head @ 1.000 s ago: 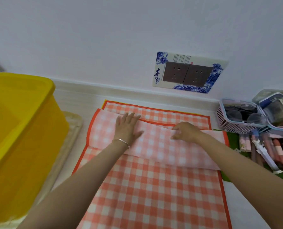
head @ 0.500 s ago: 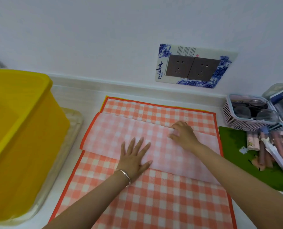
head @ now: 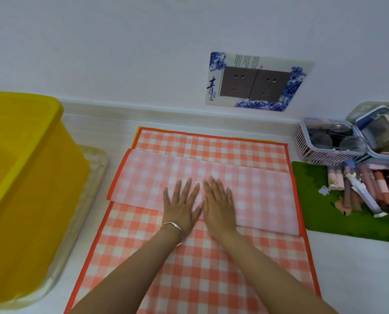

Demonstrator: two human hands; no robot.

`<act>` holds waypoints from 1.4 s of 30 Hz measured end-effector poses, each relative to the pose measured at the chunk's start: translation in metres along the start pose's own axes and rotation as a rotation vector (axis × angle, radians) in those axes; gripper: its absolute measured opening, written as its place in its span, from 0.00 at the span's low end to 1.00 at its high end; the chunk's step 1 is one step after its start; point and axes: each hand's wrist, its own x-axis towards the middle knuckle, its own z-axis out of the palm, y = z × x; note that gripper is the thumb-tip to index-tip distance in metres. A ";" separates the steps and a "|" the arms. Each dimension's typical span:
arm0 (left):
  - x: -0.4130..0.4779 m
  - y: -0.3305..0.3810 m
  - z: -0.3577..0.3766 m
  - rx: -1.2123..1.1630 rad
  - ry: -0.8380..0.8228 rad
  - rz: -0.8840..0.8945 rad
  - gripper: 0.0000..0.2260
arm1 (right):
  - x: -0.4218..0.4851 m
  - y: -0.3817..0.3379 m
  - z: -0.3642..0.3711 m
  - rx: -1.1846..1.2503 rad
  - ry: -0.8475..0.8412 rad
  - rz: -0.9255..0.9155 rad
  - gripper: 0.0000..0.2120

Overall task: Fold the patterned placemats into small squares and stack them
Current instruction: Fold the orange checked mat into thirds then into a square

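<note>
An orange-and-white checked placemat (head: 189, 279) with an orange border lies flat on the white counter. Across its middle runs a folded band (head: 148, 180), pale underside up. A second checked placemat edge (head: 211, 143) shows beyond the band, with a sliver of yellow at its far left corner. My left hand (head: 181, 205), with a thin bracelet on the wrist, and my right hand (head: 218, 202) lie flat side by side on the band's near edge, fingers spread, pressing down and holding nothing.
A big yellow tub (head: 19, 177) stands on a pale tray (head: 87, 200) at the left. At the right lie a green mat (head: 313, 200) with several cosmetic tubes (head: 366, 189) and a pink basket (head: 320, 150). A wall socket plate (head: 254, 85) is behind.
Both hands slid from the far edge of the folded band toward me and came together at its near edge. The view tilted down slightly.
</note>
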 end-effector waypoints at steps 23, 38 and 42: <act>-0.002 -0.003 -0.001 -0.070 0.032 0.021 0.33 | -0.048 0.065 -0.038 -0.162 -0.067 -0.522 0.23; -0.023 -0.034 0.004 -0.008 0.060 0.054 0.34 | -0.062 0.101 -0.061 -0.191 -0.008 -0.558 0.37; -0.033 -0.066 0.003 -0.001 0.046 -0.088 0.31 | -0.077 0.119 -0.069 -0.142 -0.007 -0.403 0.34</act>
